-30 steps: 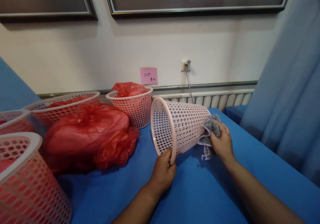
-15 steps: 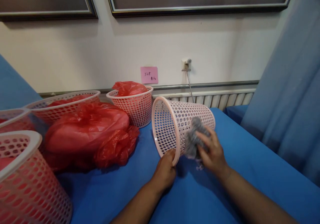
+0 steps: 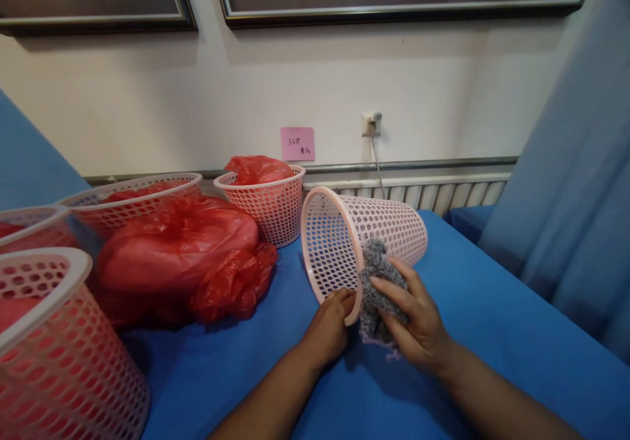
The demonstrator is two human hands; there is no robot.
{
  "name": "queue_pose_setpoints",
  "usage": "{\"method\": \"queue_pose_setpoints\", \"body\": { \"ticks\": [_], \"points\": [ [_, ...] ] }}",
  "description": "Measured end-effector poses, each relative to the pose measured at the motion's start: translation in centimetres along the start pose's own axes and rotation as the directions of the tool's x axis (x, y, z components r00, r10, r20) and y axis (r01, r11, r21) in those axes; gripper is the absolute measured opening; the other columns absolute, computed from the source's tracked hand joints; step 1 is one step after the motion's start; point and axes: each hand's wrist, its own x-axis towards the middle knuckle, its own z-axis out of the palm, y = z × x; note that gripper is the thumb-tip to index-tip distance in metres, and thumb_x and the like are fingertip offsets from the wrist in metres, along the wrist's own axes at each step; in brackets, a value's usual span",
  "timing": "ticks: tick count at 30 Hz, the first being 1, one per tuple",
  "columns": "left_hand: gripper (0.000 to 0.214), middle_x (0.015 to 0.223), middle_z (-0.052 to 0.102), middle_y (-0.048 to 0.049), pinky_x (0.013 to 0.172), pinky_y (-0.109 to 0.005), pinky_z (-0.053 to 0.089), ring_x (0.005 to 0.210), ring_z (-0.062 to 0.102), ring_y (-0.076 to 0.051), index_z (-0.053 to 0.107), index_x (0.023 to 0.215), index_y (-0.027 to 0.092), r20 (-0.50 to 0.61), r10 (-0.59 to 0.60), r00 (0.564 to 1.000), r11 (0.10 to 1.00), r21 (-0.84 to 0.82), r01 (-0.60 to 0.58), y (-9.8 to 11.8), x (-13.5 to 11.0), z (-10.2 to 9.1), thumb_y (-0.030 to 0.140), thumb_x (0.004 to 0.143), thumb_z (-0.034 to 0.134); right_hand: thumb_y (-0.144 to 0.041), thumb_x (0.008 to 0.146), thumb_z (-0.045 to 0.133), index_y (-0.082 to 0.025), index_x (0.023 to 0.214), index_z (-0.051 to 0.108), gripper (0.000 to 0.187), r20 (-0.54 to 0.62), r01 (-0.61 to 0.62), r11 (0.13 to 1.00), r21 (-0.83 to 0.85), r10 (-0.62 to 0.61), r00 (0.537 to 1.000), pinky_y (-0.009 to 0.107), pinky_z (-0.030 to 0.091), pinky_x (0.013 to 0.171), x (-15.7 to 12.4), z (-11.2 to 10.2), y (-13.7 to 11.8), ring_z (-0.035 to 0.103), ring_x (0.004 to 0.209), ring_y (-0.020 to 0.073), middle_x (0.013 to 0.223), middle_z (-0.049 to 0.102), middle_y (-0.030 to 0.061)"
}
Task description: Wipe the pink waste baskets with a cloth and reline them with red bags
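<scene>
A pale pink plastic wastebasket point(image 3: 388, 223) with a perforated wall lies on its side on the blue-covered surface, its mouth facing left. My left hand point(image 3: 329, 325) grips the lower part of its rim, the fingers curled inside the mouth. In my right hand point(image 3: 418, 322) is a crumpled grey cloth point(image 3: 381, 289), pressed against the outer wall close to the rim. The cloth's frayed lower edge hangs just above the blue cover point(image 3: 394, 400).
Red plastic bags point(image 3: 182, 256) lie bunched to the left. Around them stand several pink wastebaskets with red bags inside, one large wastebasket point(image 3: 63, 355) nearest me. Behind are a wall socket point(image 3: 371, 125) with a cord, a radiator point(image 3: 433, 194) and a pink note point(image 3: 297, 143). A blue curtain point(image 3: 566, 184) hangs at right.
My right hand has drawn the grey cloth down and toward the rim along the wastebasket's wall. My left hand keeps its hold on the rim. The view has shifted slightly.
</scene>
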Motion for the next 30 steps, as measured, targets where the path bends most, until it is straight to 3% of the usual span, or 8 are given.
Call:
{"method": "queue_pose_setpoints", "body": {
  "ticks": [10, 14, 18, 20, 22, 25, 28, 30],
  "points": [
    [0.031, 0.100, 0.078, -0.0065, 0.079, -0.031, 0.059, 0.082, 0.069, -0.020, 0.074, 0.113, 0.014, -0.098, -0.092, 0.991, 0.943, -0.329, 0.055, 2.1, -0.6, 0.3, 0.021, 0.084, 0.067, -0.010, 0.087, 0.053, -0.024, 0.133, 0.062, 0.049, 0.133, 0.213, 0.976, 0.053, -0.218, 0.967, 0.043, 0.054, 0.105, 0.2, 0.5, -0.9, 0.056, 0.130, 0.0258, 0.149, 0.047, 0.0116],
    [0.032, 0.116, 0.076, -0.0079, 0.103, -0.041, 0.053, 0.108, 0.069, -0.025, 0.075, 0.116, 0.015, -0.079, -0.042, 0.996, 0.964, -0.264, 0.019, 1.4, -0.5, 0.2, 0.018, 0.090, 0.057, -0.015, 0.089, 0.056, -0.025, 0.127, 0.067, 0.041, -0.160, -0.100, 0.990, -0.102, 0.082, 0.984, 0.049, 0.045, 0.113, -0.2, 0.0, 3.7, 0.052, 0.137, 0.0277, 0.149, 0.049, 0.0108],
    [0.048, 0.130, 0.072, -0.0064, 0.116, -0.048, 0.044, 0.123, 0.064, -0.026, 0.071, 0.128, 0.020, -0.047, 0.029, 0.998, 0.991, -0.129, -0.035, 1.2, -0.5, 0.1, 0.008, 0.086, 0.051, -0.034, 0.085, 0.062, -0.019, 0.122, 0.070, 0.041, -0.485, -0.630, 0.774, 0.061, 0.575, 0.659, 0.057, 0.042, 0.113, -0.1, -1.6, 10.0, 0.060, 0.124, 0.0312, 0.129, 0.065, 0.0132],
    [0.055, 0.136, 0.069, -0.0054, 0.118, -0.047, 0.041, 0.128, 0.062, -0.025, 0.069, 0.131, 0.022, -0.006, 0.067, 0.998, 0.994, -0.088, -0.068, 1.3, -0.5, 0.1, 0.004, 0.084, 0.047, -0.038, 0.085, 0.062, -0.018, 0.124, 0.069, 0.045, -0.491, -0.683, 0.720, 0.117, 0.640, 0.591, 0.059, 0.042, 0.112, 0.0, -1.8, 10.6, 0.061, 0.122, 0.0314, 0.127, 0.067, 0.0135],
    [0.061, 0.140, 0.067, -0.0047, 0.120, -0.046, 0.040, 0.131, 0.060, -0.024, 0.068, 0.133, 0.023, 0.006, 0.080, 0.997, 0.995, -0.058, -0.079, 1.4, -0.6, 0.1, 0.000, 0.081, 0.045, -0.035, 0.087, 0.061, -0.019, 0.128, 0.067, 0.043, -0.449, -0.592, 0.804, 0.049, 0.548, 0.706, 0.058, 0.040, 0.115, 0.1, -1.4, 8.7, 0.057, 0.129, 0.0313, 0.135, 0.062, 0.0141],
    [0.061, 0.133, 0.071, -0.0043, 0.115, -0.042, 0.045, 0.125, 0.063, -0.025, 0.071, 0.128, 0.023, 0.000, 0.056, 0.998, 0.997, -0.053, -0.056, 1.4, -0.7, 0.2, -0.003, 0.077, 0.047, -0.021, 0.090, 0.059, -0.026, 0.135, 0.063, 0.045, -0.216, -0.201, 0.978, -0.061, 0.184, 0.959, 0.054, 0.042, 0.116, -0.2, -0.1, 3.1, 0.049, 0.140, 0.0301, 0.152, 0.048, 0.0121],
    [0.050, 0.123, 0.075, -0.0045, 0.103, -0.038, 0.054, 0.118, 0.067, -0.025, 0.073, 0.122, 0.022, 0.029, 0.033, 0.999, 0.993, -0.116, -0.029, 1.3, -0.6, 0.3, 0.002, 0.082, 0.050, -0.011, 0.088, 0.058, -0.030, 0.141, 0.057, 0.056, 0.004, 0.107, 0.994, -0.008, -0.107, 0.994, 0.048, 0.049, 0.111, -0.5, 0.7, -0.6, 0.049, 0.141, 0.0300, 0.158, 0.039, 0.0105],
    [0.051, 0.126, 0.074, -0.0046, 0.105, -0.039, 0.053, 0.120, 0.066, -0.025, 0.072, 0.125, 0.022, 0.035, 0.041, 0.999, 0.991, -0.133, -0.036, 1.2, -0.5, 0.4, 0.002, 0.084, 0.048, -0.011, 0.088, 0.057, -0.029, 0.139, 0.059, 0.054, -0.021, 0.095, 0.995, -0.013, -0.096, 0.995, 0.048, 0.050, 0.110, -0.6, 0.7, 0.0, 0.051, 0.139, 0.0291, 0.156, 0.042, 0.0106]
  ]
}}
